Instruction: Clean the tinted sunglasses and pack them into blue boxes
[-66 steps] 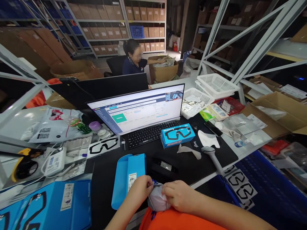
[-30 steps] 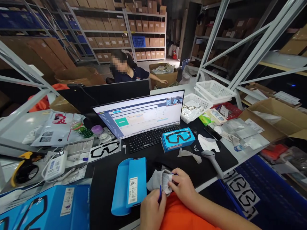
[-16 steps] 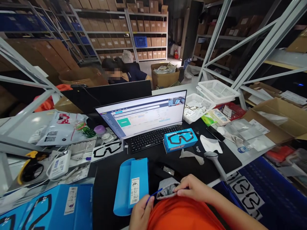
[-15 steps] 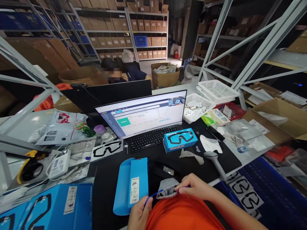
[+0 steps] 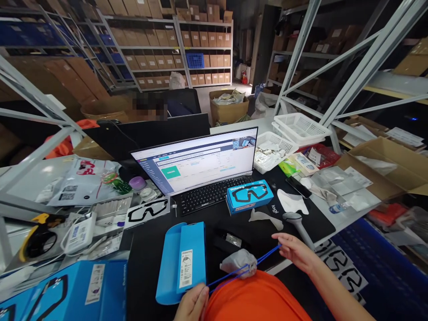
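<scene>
A grey drawstring pouch point(image 5: 239, 263) lies in front of my orange shirt, its mouth gathered, with blue cords stretched out to both sides. My left hand point(image 5: 193, 303) pinches one end of the cords at the lower middle. On the other side, my right hand point(image 5: 296, 250) pinches the opposite cord end, arm extended. Just beyond the pouch is a black item point(image 5: 230, 238) with a clear wrapped part; I cannot make out its kind. An opened blue box point(image 5: 182, 263) with a white label rests left of the pouch, close to my left hand.
A blue goggles box point(image 5: 249, 196) stands by the keyboard point(image 5: 207, 196), below the monitor point(image 5: 200, 156). A barcode scanner point(image 5: 297, 225) and white cloth point(image 5: 292, 203) lie at right. More blue boxes point(image 5: 63, 290) fill the lower left. White baskets point(image 5: 301, 127) stand behind. Another person point(image 5: 149, 104) sits beyond.
My right hand has moved up and right, away from the pouch, drawing the blue cords out. The pouch's mouth is now bunched together. The person behind the monitor has lowered their head.
</scene>
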`<action>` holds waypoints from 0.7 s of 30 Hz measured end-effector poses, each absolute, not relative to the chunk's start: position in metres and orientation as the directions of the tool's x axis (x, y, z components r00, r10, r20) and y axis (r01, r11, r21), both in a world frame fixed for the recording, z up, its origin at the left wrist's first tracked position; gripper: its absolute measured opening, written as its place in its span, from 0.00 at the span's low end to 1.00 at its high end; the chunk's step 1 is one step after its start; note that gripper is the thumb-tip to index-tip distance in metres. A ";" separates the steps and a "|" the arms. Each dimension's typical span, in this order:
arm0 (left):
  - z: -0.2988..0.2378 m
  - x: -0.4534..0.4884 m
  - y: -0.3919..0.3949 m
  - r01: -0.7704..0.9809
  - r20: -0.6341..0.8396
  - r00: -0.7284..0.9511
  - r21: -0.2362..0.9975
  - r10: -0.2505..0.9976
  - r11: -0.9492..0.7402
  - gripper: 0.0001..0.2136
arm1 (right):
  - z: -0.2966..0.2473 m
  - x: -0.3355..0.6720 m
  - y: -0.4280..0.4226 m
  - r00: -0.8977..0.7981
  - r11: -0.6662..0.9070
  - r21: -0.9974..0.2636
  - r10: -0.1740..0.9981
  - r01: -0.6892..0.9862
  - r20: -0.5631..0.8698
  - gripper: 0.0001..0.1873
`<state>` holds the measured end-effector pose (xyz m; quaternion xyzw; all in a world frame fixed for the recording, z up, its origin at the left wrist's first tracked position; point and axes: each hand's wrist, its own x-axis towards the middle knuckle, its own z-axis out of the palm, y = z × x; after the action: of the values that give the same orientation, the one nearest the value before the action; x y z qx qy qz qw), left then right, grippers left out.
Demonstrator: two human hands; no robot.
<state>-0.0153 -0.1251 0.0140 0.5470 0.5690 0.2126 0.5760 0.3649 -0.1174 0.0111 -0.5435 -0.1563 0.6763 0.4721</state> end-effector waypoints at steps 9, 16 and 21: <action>-0.029 0.026 -0.088 0.568 -0.381 0.483 0.822 0.788 0.049 0.15 | 0.003 0.381 -0.118 0.153 -0.436 -0.550 0.669 -0.712 -0.728 0.05; -0.024 0.051 -0.080 0.414 -0.300 0.585 0.909 0.753 0.041 0.17 | 0.015 0.339 -0.089 0.146 -0.514 -0.818 0.816 -0.257 -0.559 0.18; 0.008 0.049 -0.090 0.411 -0.190 0.586 0.907 0.788 -0.087 0.16 | 0.038 0.314 -0.065 -0.282 -0.340 -0.825 0.823 0.452 -0.493 0.38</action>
<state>0.0488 -0.0903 0.0079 0.7154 0.4191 0.1776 0.5301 0.3144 -0.0650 0.0377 -0.5773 -0.5519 0.5802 0.1599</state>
